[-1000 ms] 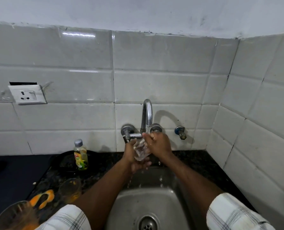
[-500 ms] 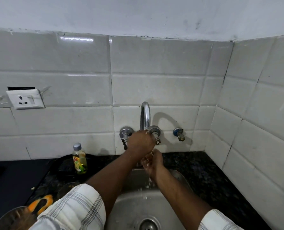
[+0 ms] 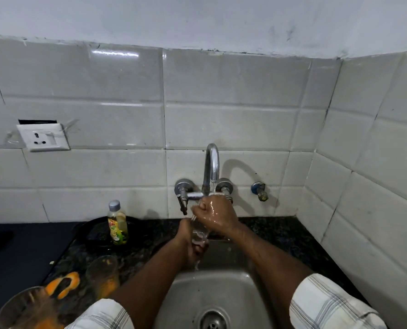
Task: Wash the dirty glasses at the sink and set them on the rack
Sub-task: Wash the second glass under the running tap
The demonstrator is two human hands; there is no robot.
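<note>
In the head view, your left hand has come down off the tap and grips the glass from below, over the far end of the sink; your right hand curls over its rim, wet, in the tap's stream (rinsing is under way, I judge); two dirty glasses wait on the near left counter; no rack shows.

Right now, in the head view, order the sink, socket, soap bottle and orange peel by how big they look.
1. sink
2. socket
3. bottle and peel: about alike, peel nearer the camera, so unranked.
</note>
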